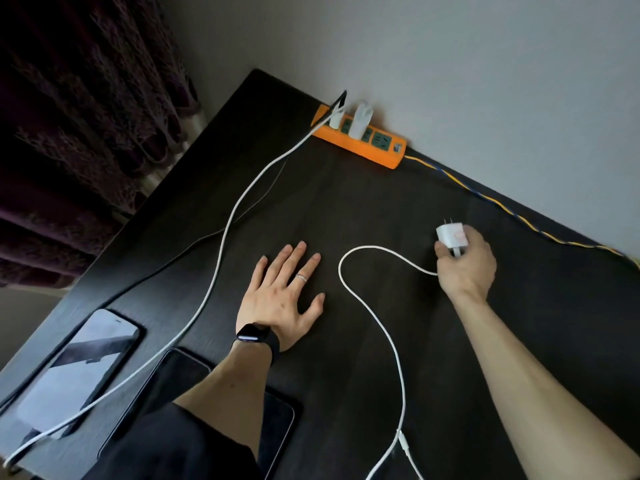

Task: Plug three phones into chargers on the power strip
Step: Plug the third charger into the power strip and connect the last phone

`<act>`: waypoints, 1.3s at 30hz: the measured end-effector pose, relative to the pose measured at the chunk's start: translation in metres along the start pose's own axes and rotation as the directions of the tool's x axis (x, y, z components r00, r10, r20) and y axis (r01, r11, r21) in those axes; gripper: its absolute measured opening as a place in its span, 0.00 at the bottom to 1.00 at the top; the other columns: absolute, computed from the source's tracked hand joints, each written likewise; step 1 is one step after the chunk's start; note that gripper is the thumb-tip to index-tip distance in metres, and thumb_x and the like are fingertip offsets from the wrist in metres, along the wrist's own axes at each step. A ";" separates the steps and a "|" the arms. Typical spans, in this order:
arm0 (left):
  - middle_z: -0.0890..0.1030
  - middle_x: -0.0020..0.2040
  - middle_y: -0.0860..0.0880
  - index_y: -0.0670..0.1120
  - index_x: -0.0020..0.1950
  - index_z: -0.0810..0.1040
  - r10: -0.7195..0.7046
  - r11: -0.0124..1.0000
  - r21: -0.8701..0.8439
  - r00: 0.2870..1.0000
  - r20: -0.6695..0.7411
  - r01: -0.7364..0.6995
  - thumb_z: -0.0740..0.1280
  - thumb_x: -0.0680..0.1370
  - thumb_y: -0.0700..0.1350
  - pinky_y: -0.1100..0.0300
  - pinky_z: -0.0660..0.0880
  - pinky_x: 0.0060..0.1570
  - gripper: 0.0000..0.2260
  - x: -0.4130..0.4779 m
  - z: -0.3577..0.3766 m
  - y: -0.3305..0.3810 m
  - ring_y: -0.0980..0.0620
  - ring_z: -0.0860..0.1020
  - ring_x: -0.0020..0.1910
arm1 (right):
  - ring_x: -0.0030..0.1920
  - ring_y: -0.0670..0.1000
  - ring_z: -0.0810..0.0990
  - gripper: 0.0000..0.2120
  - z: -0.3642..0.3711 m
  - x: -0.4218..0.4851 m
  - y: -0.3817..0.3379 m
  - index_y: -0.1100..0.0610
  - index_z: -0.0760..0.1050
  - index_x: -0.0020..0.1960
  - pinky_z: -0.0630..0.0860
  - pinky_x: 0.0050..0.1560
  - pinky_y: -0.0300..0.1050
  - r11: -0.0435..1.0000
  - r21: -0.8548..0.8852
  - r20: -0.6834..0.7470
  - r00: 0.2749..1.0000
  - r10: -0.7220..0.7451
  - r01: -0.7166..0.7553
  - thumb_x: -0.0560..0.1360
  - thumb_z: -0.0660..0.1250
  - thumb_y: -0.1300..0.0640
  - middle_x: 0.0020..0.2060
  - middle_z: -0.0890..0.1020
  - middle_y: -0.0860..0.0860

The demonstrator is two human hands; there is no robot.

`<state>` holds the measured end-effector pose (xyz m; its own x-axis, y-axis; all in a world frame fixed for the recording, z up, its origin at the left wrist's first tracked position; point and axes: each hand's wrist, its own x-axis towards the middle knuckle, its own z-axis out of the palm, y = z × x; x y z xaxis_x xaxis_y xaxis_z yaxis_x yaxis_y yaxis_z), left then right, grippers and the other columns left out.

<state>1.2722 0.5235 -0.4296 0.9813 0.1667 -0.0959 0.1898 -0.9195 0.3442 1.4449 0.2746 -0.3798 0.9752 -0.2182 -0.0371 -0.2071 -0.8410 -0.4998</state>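
Note:
An orange power strip (363, 147) lies against the wall at the back of the dark table (346, 209). Two white chargers (360, 121) stand plugged into it; a white cable (228, 223) and a dark cable (194, 244) run from them toward the near left. My right hand (465, 265) grips a third white charger (452, 235), prongs pointing up-left, its white cable (367, 306) looping toward me. My left hand (282, 294) rests flat on the table, fingers spread. Three phones lie at the near left: one (79, 365) with a reflective screen, one (162, 389) dark, one (277, 431) partly under my forearm.
A yellow and blue braided cord (512, 211) runs from the strip along the wall to the right. A dark curtain (76, 126) hangs beyond the table's left edge. Two green sockets (381, 138) at the strip's right end hold nothing.

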 end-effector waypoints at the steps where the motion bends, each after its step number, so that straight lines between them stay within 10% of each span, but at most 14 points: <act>1: 0.46 0.82 0.57 0.61 0.80 0.46 0.000 1.000 -0.001 1.000 0.002 0.000 0.47 0.79 0.67 0.50 0.40 0.78 0.30 0.001 0.000 0.000 0.56 0.42 0.80 | 0.59 0.54 0.76 0.21 -0.002 0.004 -0.008 0.53 0.74 0.68 0.68 0.58 0.41 0.997 0.034 0.014 0.998 -0.068 0.068 0.76 0.71 0.57 0.64 0.76 0.55; 4: 0.46 0.82 0.56 0.62 0.80 0.46 -0.004 1.000 -0.005 1.000 0.006 0.004 0.47 0.79 0.67 0.49 0.41 0.78 0.30 0.000 -0.001 0.000 0.55 0.43 0.80 | 0.57 0.53 0.77 0.14 -0.004 0.027 -0.041 0.53 0.78 0.65 0.66 0.57 0.35 0.969 0.043 0.074 0.966 -0.247 0.245 0.79 0.67 0.58 0.63 0.74 0.55; 7: 0.47 0.82 0.56 0.62 0.80 0.47 -0.004 1.000 -0.007 1.000 0.006 0.004 0.48 0.79 0.67 0.49 0.42 0.78 0.30 0.000 -0.001 0.001 0.55 0.44 0.80 | 0.63 0.57 0.77 0.16 0.004 0.050 -0.074 0.54 0.76 0.68 0.71 0.64 0.49 0.910 -0.161 0.217 0.913 -0.344 0.381 0.81 0.63 0.59 0.63 0.78 0.55; 18: 0.47 0.82 0.57 0.61 0.80 0.48 -0.019 1.000 0.006 1.000 0.025 0.019 0.50 0.79 0.66 0.50 0.42 0.78 0.30 0.000 -0.006 0.004 0.56 0.44 0.80 | 0.61 0.50 0.80 0.29 0.021 0.049 -0.087 0.51 0.74 0.70 0.76 0.63 0.46 0.967 0.019 0.469 0.852 -0.232 0.252 0.71 0.78 0.54 0.64 0.80 0.51; 39: 0.40 0.81 0.58 0.63 0.79 0.40 -0.022 1.000 0.012 1.000 0.014 0.022 0.48 0.79 0.67 0.43 0.36 0.77 0.31 0.001 0.000 0.002 0.56 0.39 0.80 | 0.67 0.62 0.72 0.24 0.021 0.109 -0.143 0.61 0.67 0.73 0.69 0.67 0.51 0.797 -0.189 0.296 0.808 -0.510 0.573 0.79 0.67 0.62 0.68 0.71 0.62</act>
<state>1.2734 0.5213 -0.4293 0.9765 0.1817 -0.1162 0.2105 -0.9201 0.3304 1.5824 0.3814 -0.3305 0.9163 0.3994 -0.0312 0.3789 -0.8894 -0.2559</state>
